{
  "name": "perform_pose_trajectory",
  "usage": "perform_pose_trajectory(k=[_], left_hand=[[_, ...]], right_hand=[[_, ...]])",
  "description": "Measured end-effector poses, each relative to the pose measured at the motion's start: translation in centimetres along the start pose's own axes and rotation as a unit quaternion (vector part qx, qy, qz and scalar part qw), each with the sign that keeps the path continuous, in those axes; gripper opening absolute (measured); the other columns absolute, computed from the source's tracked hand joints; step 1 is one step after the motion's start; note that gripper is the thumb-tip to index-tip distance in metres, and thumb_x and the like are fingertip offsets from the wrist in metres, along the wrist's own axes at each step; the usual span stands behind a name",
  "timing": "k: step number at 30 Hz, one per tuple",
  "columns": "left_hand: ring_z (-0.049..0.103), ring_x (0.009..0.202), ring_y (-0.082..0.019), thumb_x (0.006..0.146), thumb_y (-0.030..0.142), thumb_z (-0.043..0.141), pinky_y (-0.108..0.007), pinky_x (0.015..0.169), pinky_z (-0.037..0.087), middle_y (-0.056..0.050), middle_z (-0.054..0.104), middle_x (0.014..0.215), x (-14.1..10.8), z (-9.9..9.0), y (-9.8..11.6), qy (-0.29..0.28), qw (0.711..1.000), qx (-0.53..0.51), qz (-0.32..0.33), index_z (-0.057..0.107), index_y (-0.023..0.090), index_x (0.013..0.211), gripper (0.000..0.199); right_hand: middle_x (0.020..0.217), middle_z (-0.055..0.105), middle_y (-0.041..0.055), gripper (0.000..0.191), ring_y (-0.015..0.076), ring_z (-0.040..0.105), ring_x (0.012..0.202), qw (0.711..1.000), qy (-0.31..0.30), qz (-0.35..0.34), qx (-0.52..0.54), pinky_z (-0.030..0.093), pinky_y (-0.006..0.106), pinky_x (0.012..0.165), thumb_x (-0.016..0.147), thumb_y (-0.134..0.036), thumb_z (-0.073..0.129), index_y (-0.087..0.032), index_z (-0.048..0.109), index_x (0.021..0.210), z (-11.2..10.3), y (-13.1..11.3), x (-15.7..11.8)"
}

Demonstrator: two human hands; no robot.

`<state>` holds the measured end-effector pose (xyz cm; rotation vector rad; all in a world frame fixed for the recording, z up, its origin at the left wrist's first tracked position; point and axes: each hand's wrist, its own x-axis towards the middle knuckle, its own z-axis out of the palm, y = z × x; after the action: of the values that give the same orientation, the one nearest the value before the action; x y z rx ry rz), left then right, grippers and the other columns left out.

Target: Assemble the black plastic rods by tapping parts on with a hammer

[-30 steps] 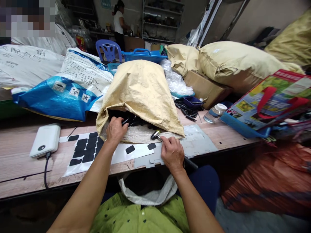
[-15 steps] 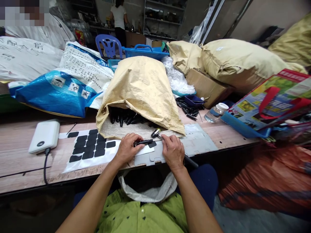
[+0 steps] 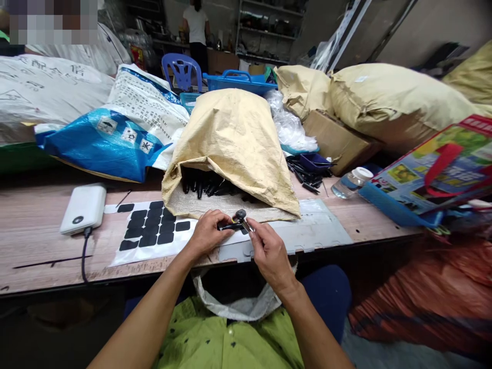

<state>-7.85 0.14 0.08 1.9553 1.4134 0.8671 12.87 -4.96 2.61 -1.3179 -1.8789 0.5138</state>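
My left hand (image 3: 208,231) is closed on a slim black pen-shaped piece (image 3: 230,226), which lies nearly level at the table's front edge. In my right hand (image 3: 269,252) is a small hammer (image 3: 241,215) with a dark round head and a metal shaft. Its head stands at the right end of the black piece; whether they touch, I cannot tell. Right behind both hands gapes the mouth of a tan woven sack (image 3: 234,133), with several black pointed pieces (image 3: 200,187) inside. A white sheet of black rounded stickers (image 3: 149,230) lies left of my left hand.
A white power bank (image 3: 83,209) with a cable lies to the left. On the right are loose black pieces (image 3: 307,177), a clear jar (image 3: 351,183) and a colourful bag (image 3: 426,169). A white bag's rim (image 3: 246,312) hangs at my lap. A person (image 3: 196,31) stands far back.
My right hand has turned the hammer, so its dark head now sits upright by the black piece. My left hand keeps its hold. The whole view has shifted slightly.
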Motion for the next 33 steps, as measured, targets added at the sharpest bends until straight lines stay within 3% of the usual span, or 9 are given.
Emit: perform_pose_trajectory(k=[8,12,19,25,33], left_hand=[[0.057,0.086,-0.020,0.073,0.027,0.079,-0.031,0.078,0.041,-0.001,0.065,0.083,0.5,-0.1,-0.4,-0.022,1.000,0.003,-0.017,0.068,0.019,0.079,0.014],[0.057,0.085,-0.019,0.071,0.024,0.078,-0.030,0.077,0.041,0.000,0.065,0.083,0.5,0.0,-0.4,-0.020,0.999,0.006,-0.027,0.066,0.019,0.077,0.014],[0.060,0.082,-0.017,0.067,0.020,0.079,-0.027,0.073,0.042,0.003,0.067,0.088,0.2,0.0,0.0,0.003,0.996,-0.053,-0.075,0.064,0.024,0.110,0.046],[0.061,0.089,-0.020,0.069,0.021,0.077,-0.032,0.080,0.044,0.001,0.071,0.088,0.4,0.0,0.0,-0.006,0.998,-0.011,-0.053,0.074,0.023,0.095,0.026],[0.062,0.093,-0.022,0.071,0.023,0.077,-0.036,0.086,0.045,-0.001,0.073,0.091,0.3,0.2,0.0,-0.004,0.999,0.021,-0.029,0.076,0.023,0.089,0.018]], right_hand=[[0.096,0.061,0.0064,0.042,0.0184,0.061,0.092,0.997,-0.002,-0.034,-0.073,0.051,0.028,0.086,0.103,-0.021,0.042,-0.025,0.060,0.141,0.6,-1.5,-0.3],[0.091,0.058,0.0046,0.044,0.0175,0.058,0.085,0.988,-0.034,-0.026,-0.150,0.048,0.026,0.079,0.101,-0.017,0.043,-0.029,0.060,0.141,0.7,-1.9,-0.5],[0.093,0.060,0.0053,0.043,0.0176,0.060,0.088,0.989,0.004,-0.008,-0.148,0.047,0.027,0.081,0.102,-0.019,0.042,-0.028,0.061,0.140,-0.2,-1.9,-0.4],[0.090,0.061,0.0038,0.041,0.0164,0.060,0.084,0.984,-0.019,0.011,-0.176,0.046,0.025,0.076,0.102,-0.021,0.044,-0.029,0.064,0.136,-0.5,-1.5,-0.9],[0.095,0.063,0.0037,0.038,0.0174,0.060,0.092,0.978,0.043,0.029,-0.204,0.043,0.027,0.080,0.100,-0.022,0.048,-0.028,0.066,0.133,-1.9,0.9,1.2]])
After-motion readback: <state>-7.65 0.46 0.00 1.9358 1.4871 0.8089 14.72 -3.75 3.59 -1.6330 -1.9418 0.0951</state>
